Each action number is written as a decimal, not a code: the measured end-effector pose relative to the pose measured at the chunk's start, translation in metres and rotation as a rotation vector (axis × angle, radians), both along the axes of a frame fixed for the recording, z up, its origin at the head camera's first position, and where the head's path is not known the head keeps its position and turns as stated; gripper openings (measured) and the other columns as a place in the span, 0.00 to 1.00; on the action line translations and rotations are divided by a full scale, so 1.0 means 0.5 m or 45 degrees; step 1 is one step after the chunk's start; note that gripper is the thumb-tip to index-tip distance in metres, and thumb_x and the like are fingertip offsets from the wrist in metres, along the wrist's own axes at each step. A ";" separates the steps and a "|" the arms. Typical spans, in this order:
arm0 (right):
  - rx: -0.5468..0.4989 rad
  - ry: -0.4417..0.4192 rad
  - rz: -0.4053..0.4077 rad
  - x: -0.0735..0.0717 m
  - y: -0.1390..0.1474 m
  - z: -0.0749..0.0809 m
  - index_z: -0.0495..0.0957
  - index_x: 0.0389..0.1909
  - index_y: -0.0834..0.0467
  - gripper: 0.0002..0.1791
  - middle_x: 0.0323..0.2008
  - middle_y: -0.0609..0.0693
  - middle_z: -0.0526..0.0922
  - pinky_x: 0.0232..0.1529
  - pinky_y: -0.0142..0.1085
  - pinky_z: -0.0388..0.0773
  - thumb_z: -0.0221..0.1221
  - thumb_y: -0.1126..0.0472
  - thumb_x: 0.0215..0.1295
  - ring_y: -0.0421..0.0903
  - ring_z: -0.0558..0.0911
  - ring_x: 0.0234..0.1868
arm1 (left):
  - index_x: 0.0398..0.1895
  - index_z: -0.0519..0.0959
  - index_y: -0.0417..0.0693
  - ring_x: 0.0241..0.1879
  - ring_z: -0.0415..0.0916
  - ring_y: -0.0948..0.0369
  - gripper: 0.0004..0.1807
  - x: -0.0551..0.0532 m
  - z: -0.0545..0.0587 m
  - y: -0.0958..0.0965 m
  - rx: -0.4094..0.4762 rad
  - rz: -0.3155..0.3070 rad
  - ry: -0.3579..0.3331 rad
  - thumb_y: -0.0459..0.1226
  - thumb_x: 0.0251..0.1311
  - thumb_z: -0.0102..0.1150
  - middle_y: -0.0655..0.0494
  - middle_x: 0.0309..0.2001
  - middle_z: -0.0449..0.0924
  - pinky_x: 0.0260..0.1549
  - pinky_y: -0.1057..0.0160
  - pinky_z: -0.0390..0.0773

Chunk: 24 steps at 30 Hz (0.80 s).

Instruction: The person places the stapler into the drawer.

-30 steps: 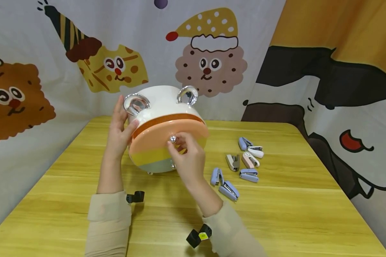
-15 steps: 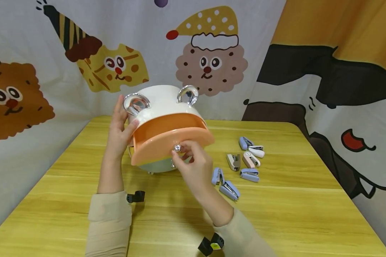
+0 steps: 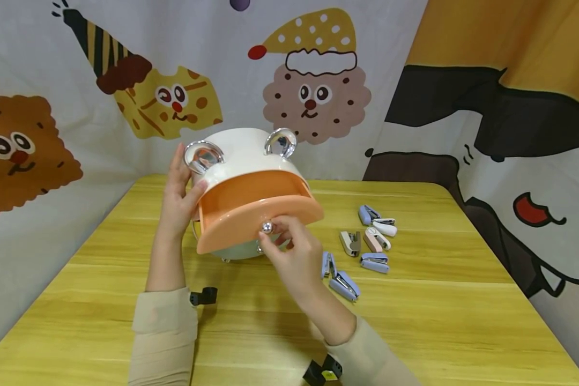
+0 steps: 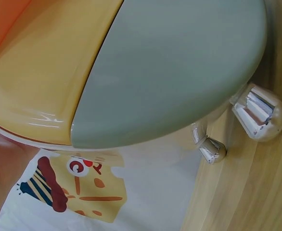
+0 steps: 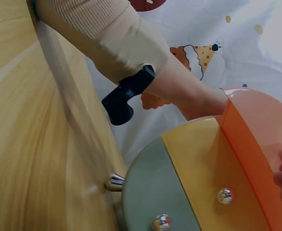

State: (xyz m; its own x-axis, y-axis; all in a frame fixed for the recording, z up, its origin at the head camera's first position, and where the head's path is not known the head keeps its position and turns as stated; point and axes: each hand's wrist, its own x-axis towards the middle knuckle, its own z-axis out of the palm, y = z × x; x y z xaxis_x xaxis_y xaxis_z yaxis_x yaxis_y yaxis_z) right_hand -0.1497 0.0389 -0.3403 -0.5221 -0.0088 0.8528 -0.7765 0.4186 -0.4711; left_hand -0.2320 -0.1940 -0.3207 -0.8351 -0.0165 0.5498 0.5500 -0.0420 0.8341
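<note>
A round white drawer box (image 3: pixel 243 147) with chrome ear-like rings stands on the table. Its orange top drawer (image 3: pixel 241 228) is pulled partway out, and the visible inside shows bare orange walls. My right hand (image 3: pixel 296 257) pinches the silver knob (image 3: pixel 267 227) of that drawer between thumb and fingers. Against the box's left side rests my left hand (image 3: pixel 176 195), fingers extended along the wall and thumb at the front edge. In the right wrist view, the yellow drawer (image 5: pixel 198 149) and the green drawer (image 5: pixel 153 178) below it are closed.
Several mini staplers lie on the wooden table (image 3: pixel 439 321) right of the box, among them a blue one (image 3: pixel 344 286), a grey-and-white one (image 3: pixel 350 244) and a pink one (image 3: pixel 376 239). Behind the table hangs a printed curtain (image 3: pixel 241 80). The box has chrome feet (image 4: pixel 259 113).
The orange drawer has gone from nearly closed to partway out, with my right hand moving toward me and slightly right on its knob. My left hand has stayed at the box's side.
</note>
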 end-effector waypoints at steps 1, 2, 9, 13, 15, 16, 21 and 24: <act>0.010 -0.006 0.009 0.000 0.001 0.001 0.76 0.35 0.61 0.14 0.27 0.49 0.81 0.21 0.32 0.77 0.70 0.66 0.50 0.42 0.79 0.22 | 0.76 0.50 0.62 0.64 0.57 0.51 0.42 0.000 0.000 -0.001 -0.001 0.000 -0.002 0.28 0.61 0.51 0.48 0.70 0.58 0.44 0.69 0.76; 0.024 -0.017 0.016 0.001 0.003 0.003 0.76 0.35 0.61 0.14 0.27 0.49 0.81 0.22 0.32 0.77 0.70 0.65 0.50 0.42 0.79 0.22 | 0.76 0.50 0.62 0.64 0.57 0.51 0.42 0.001 0.000 -0.001 -0.003 0.000 -0.004 0.29 0.62 0.51 0.49 0.71 0.58 0.44 0.69 0.76; 0.088 -0.011 0.076 0.003 0.036 0.021 0.77 0.39 0.62 0.18 0.29 0.51 0.82 0.26 0.33 0.78 0.72 0.64 0.48 0.45 0.80 0.25 | 0.76 0.49 0.62 0.63 0.58 0.50 0.42 0.000 -0.001 -0.002 0.013 -0.025 0.001 0.28 0.62 0.51 0.48 0.70 0.58 0.43 0.68 0.77; 0.085 0.071 0.068 0.002 0.066 0.028 0.77 0.38 0.64 0.18 0.30 0.53 0.83 0.25 0.36 0.77 0.72 0.65 0.46 0.45 0.81 0.26 | 0.76 0.49 0.61 0.64 0.58 0.50 0.42 -0.002 -0.002 -0.001 0.007 -0.024 0.006 0.29 0.62 0.51 0.48 0.70 0.58 0.44 0.68 0.77; 0.078 0.099 0.054 0.001 0.083 0.030 0.78 0.38 0.65 0.18 0.31 0.53 0.83 0.25 0.37 0.77 0.71 0.65 0.45 0.45 0.81 0.26 | 0.76 0.49 0.62 0.64 0.57 0.50 0.42 -0.002 -0.002 -0.001 -0.002 -0.014 0.007 0.29 0.62 0.51 0.49 0.71 0.58 0.45 0.68 0.76; 0.079 0.111 0.043 0.001 0.090 0.030 0.78 0.38 0.65 0.18 0.31 0.53 0.84 0.25 0.37 0.77 0.71 0.65 0.46 0.45 0.81 0.26 | 0.76 0.49 0.61 0.64 0.57 0.50 0.42 -0.002 -0.002 -0.001 -0.005 -0.010 0.010 0.29 0.62 0.51 0.49 0.71 0.58 0.45 0.68 0.76; 0.081 0.126 -0.006 -0.002 0.130 0.027 0.79 0.39 0.64 0.17 0.33 0.53 0.84 0.27 0.37 0.77 0.69 0.62 0.48 0.47 0.82 0.27 | 0.76 0.49 0.61 0.65 0.56 0.50 0.42 -0.001 -0.002 -0.001 -0.006 -0.007 0.015 0.29 0.62 0.51 0.49 0.71 0.58 0.46 0.68 0.76; 0.090 0.091 -0.021 -0.004 0.152 0.021 0.79 0.39 0.63 0.17 0.34 0.52 0.84 0.28 0.36 0.77 0.69 0.60 0.48 0.47 0.82 0.28 | 0.76 0.49 0.61 0.65 0.56 0.51 0.42 -0.001 -0.001 0.000 -0.002 -0.009 0.016 0.29 0.62 0.52 0.49 0.71 0.58 0.46 0.67 0.76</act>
State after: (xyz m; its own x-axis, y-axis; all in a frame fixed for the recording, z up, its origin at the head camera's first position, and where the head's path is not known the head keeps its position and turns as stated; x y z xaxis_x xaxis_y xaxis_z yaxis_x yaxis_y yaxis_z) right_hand -0.1515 0.1150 -0.3297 -0.4603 -0.0621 0.8856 -0.7998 0.4620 -0.3833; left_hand -0.2324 -0.1941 -0.3213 -0.8283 -0.0098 0.5602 0.5601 -0.0443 0.8273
